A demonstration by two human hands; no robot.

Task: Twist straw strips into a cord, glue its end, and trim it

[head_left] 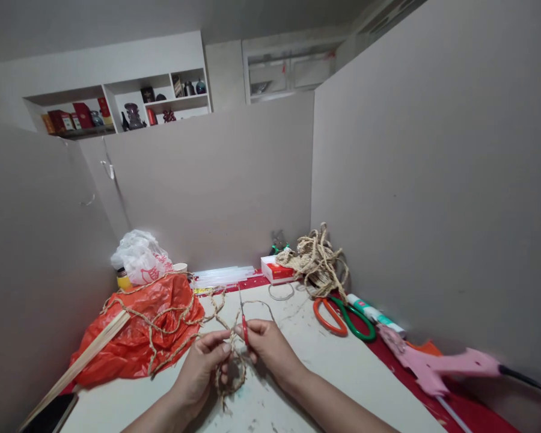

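My left hand is closed, thumb and fingers pinching a braided straw cord. The cord hangs below the fingers in a small loop, and more of it trails to the left. Close beside it, my right hand is closed around a slim tool with a red handle. The tool's thin metal end points up and away from me; its exact kind is hard to make out. A thin strand arches behind the right hand.
An orange-red plastic bag with cord and pale strips lies left. At right are a cord heap, scissors with orange and green handles, and a pink glue gun. A red-and-white box stands at the back. Grey partitions enclose the table.
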